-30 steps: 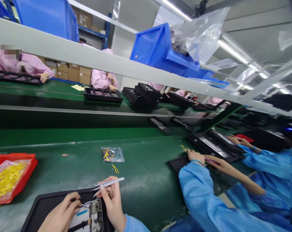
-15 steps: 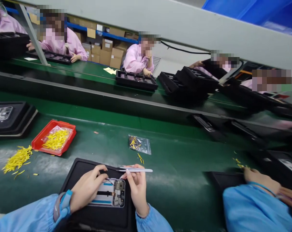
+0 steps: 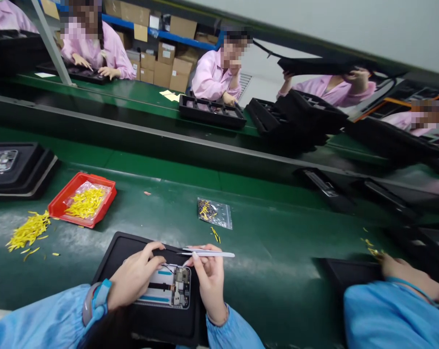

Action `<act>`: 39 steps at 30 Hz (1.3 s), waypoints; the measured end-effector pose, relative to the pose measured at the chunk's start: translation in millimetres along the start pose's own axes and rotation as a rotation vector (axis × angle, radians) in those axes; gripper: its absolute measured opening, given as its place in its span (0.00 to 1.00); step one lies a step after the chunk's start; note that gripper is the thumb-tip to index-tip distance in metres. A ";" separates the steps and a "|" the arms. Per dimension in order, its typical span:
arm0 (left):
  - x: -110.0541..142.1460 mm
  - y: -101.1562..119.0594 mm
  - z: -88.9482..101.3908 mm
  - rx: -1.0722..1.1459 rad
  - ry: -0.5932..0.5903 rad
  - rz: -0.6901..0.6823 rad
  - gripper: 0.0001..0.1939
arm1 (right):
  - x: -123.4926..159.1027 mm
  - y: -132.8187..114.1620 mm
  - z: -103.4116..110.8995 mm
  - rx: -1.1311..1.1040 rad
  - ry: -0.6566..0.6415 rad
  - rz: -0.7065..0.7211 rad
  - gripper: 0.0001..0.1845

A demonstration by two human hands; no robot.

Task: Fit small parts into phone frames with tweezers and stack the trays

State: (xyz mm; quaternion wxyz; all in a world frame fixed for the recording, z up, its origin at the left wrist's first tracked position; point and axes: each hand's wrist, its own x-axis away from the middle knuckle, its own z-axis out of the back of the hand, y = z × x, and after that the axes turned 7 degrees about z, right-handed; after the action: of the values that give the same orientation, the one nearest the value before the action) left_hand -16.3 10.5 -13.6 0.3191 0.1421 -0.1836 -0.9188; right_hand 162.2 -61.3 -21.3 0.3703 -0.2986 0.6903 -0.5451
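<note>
An opened smartphone, its circuit board and blue strips bare, lies on a black foam tray in front of me. My left hand rests over the phone's left part, thumb at the far edge beside a thin dark cable. Its index finger is bent and apart from the thumb; the other fingers are hidden. White tweezers are pinched in my right hand, at the phone's upper right corner. They point left, lying almost level above the tray. Whether their tips touch anything I cannot tell.
A red bin of yellow strips stands left, beside a loose yellow pile. Ahead lies a zip bag. Stacked trays sit far left. A co-worker's blue sleeve is at right; people in pink sit across the bench.
The view has shifted slightly. My hands, the tweezers and the phone keep nearly the same arrangement. Across the bench, a person at right now holds a black tray raised higher.
</note>
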 end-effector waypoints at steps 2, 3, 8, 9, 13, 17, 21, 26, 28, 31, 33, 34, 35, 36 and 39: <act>-0.1 0.0 -0.2 -0.010 0.005 -0.013 0.16 | 0.5 -0.3 0.2 0.004 0.000 -0.002 0.13; -0.1 0.1 -0.1 -0.015 0.008 -0.026 0.17 | 0.8 0.0 0.7 0.006 0.001 -0.003 0.13; 0.9 0.3 -0.9 -0.019 0.020 -0.059 0.19 | 1.9 3.6 7.0 0.007 -0.060 -0.010 0.11; 1.0 0.2 -1.2 -0.016 0.020 -0.055 0.19 | 2.0 4.0 8.3 0.006 -0.069 -0.010 0.11; 0.6 -0.2 -0.9 -0.032 -0.016 -0.030 0.19 | 3.2 2.9 10.9 0.001 -0.073 -0.011 0.10; 0.1 -0.5 -0.3 -0.050 -0.104 -0.068 0.21 | 7.4 0.9 12.5 0.025 -0.142 0.038 0.10; -1.3 0.3 -2.3 -0.068 -0.045 -0.065 0.18 | 12.1 2.1 15.3 0.051 -0.175 0.091 0.13; -5.3 -1.4 6.3 -0.146 0.085 -0.054 0.11 | 9.6 -2.3 11.3 0.098 -0.217 0.102 0.11; -4.7 -3.9 12.5 -0.106 0.026 -0.067 0.11 | 7.0 -5.8 7.0 0.117 -0.277 0.116 0.09; -1.2 -8.0 19.4 -0.077 -0.058 -0.157 0.15 | 4.4 -9.1 1.9 0.177 -0.351 0.156 0.08; 1.2 -10.0 21.4 -0.096 -0.091 -0.235 0.16 | 3.8 -9.6 0.5 0.210 -0.376 0.164 0.08; 2.1 -10.5 21.7 -0.110 -0.102 -0.263 0.16 | 3.8 -9.6 0.2 0.209 -0.381 0.160 0.08; 2.7 -10.8 21.6 -0.123 -0.108 -0.281 0.16 | 3.8 -9.5 0.0 0.199 -0.385 0.151 0.08; 3.1 -10.9 21.4 -0.133 -0.114 -0.290 0.16 | 3.9 -9.4 -0.1 0.183 -0.388 0.138 0.08; 3.5 -10.1 20.5 -0.163 -0.144 -0.283 0.16 | 4.2 -9.0 -0.8 0.166 -0.385 0.115 0.08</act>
State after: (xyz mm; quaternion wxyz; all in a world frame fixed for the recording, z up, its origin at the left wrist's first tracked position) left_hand -32.1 20.7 -0.2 0.1833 0.0741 -0.1089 -0.9742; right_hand 159.2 -66.4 -13.2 0.5493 -0.3258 0.5755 -0.5107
